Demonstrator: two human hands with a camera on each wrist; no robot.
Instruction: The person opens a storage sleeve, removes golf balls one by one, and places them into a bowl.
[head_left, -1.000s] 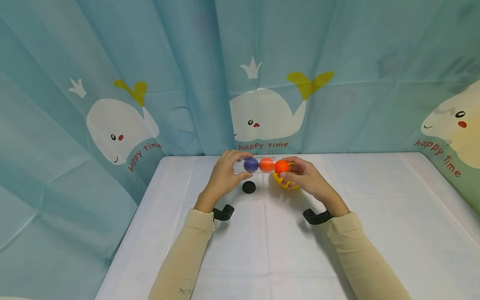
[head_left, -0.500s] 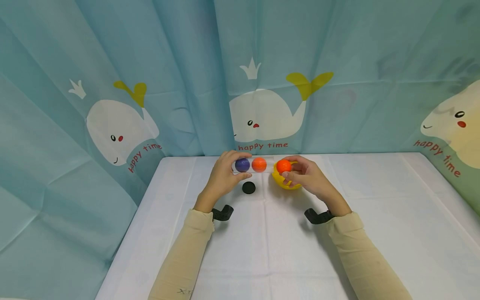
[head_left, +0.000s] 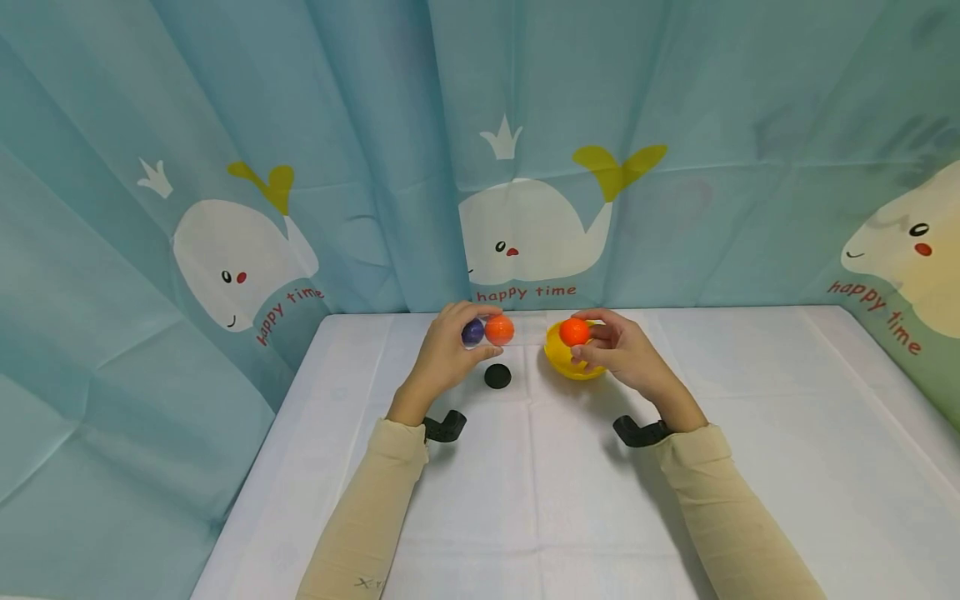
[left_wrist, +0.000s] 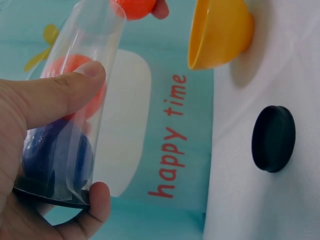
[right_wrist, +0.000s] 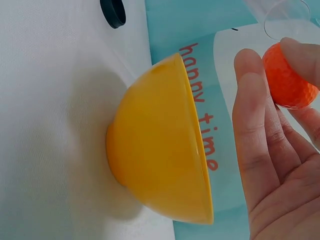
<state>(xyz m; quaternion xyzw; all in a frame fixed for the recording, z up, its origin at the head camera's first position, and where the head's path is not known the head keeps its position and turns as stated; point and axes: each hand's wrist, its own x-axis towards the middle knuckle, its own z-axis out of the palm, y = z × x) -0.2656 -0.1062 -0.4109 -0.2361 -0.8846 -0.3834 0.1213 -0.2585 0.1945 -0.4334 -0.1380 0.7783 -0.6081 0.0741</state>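
Observation:
My left hand [head_left: 448, 348] grips a clear tube [left_wrist: 102, 30] with a black base. A dark blue ball [left_wrist: 42, 155] sits by that base, and an orange ball [head_left: 499, 330] lies beside it, partly behind my thumb in the left wrist view. The tube's open mouth points right. My right hand [head_left: 626, 354] pinches another orange ball [right_wrist: 286, 77] with a dimpled surface, just apart from the mouth. In the head view this ball overlaps the yellow bowl [head_left: 572, 367], which stands upright on the table under my right hand.
A round black cap [head_left: 497, 377] lies on the white-covered table [head_left: 510, 500], left of the bowl. Behind the table's far edge hangs a blue curtain [head_left: 375, 125] printed with whales. Each wrist carries a black camera mount [head_left: 446, 427].
Inside the tube, the blue and orange balls have slid left to the base end. My right hand has drawn its orange ball slightly right, away from the mouth.

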